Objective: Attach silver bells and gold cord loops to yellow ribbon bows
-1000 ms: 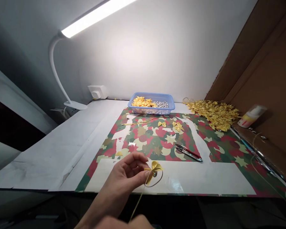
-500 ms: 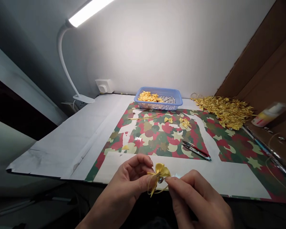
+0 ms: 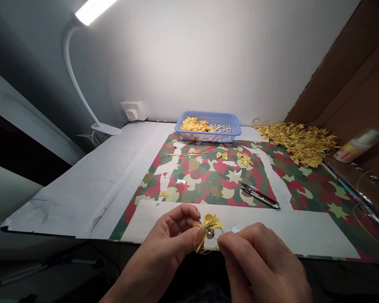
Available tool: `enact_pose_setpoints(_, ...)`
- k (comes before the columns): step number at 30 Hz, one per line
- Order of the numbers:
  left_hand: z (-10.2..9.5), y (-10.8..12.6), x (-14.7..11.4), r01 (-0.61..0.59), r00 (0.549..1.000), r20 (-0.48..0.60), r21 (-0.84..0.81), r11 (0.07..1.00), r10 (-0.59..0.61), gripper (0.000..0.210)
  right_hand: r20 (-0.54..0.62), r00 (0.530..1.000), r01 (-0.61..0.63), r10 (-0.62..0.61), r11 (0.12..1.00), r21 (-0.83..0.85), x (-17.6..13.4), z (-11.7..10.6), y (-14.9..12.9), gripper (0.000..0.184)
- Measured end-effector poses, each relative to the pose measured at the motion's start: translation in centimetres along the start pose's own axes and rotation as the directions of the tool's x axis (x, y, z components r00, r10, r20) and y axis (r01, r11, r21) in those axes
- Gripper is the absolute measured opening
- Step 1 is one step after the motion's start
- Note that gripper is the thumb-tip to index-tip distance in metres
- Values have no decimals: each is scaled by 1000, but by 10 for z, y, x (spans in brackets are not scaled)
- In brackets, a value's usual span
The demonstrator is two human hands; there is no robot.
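Note:
Pinched between the thumb and fingers of my left hand (image 3: 172, 237) is a yellow ribbon bow (image 3: 212, 219). A small silver bell (image 3: 210, 234) sits against its centre, and a thin gold cord loops around and below it. My right hand (image 3: 263, 256) is closed just to the right, thumb against forefinger. A fine strand runs from beside the bell into that pinch; whether it is thread, cord or a needle I cannot make out. Both hands are above the table's front edge. Red-handled thread snips (image 3: 260, 196) lie on the patterned sheet beyond.
A blue basket (image 3: 208, 136) of yellow bows and silver bells stands at the back. Loose bows (image 3: 244, 159) and gold cords (image 3: 192, 152) lie before it. A heap of finished-looking bows (image 3: 303, 141) is at right, near a bottle (image 3: 356, 147). A lamp (image 3: 71, 63) stands left.
My right hand has drawn slightly away from the bell, showing more of the fine strand. My left hand still pinches the bow. The whole view has shifted a little.

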State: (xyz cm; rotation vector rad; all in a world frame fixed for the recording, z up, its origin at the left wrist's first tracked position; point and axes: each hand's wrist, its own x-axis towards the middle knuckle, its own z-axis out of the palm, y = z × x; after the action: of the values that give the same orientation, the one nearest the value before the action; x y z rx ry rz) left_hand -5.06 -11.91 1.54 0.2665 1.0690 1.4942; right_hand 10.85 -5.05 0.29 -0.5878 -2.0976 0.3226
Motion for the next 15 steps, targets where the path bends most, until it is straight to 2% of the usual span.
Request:
enact_pose_setpoints(7, 1, 0, -2, 5, 1000, -26, 5, 1000, -5, 23, -18, 997, 75, -75, 997, -4, 1, 6, 6, 10)
enact_pose_setpoints(15, -2, -1, -2, 18, 1000, -20, 11, 1000, -18, 23, -14, 998, 63, -62, 998, 20, 3, 7, 4, 11)
